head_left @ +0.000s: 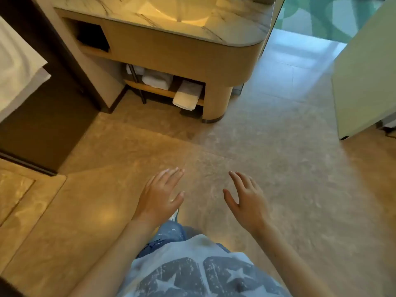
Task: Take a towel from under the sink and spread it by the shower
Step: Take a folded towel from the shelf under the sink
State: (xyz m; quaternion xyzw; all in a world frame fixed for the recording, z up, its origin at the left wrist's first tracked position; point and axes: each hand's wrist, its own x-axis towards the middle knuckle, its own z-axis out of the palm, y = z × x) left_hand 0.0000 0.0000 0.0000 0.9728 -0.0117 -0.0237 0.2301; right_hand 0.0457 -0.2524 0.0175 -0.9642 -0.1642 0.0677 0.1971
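A folded white towel (186, 95) hangs over the front edge of the low shelf (154, 89) under the sink vanity (184, 52). More folded white towels (157, 79) lie further left on the same shelf. My left hand (159, 196) and my right hand (246, 198) hover over the floor well in front of the vanity. Both are held palm down with fingers spread and hold nothing. The sink basin (182, 11) sits in the marble counter at the top.
A dark door frame (42, 108) stands at the left, with a raised stone threshold (27, 194) beside it. A pale open door (364, 82) is at the right. Tiled floor (278, 157) spreads between me and the vanity.
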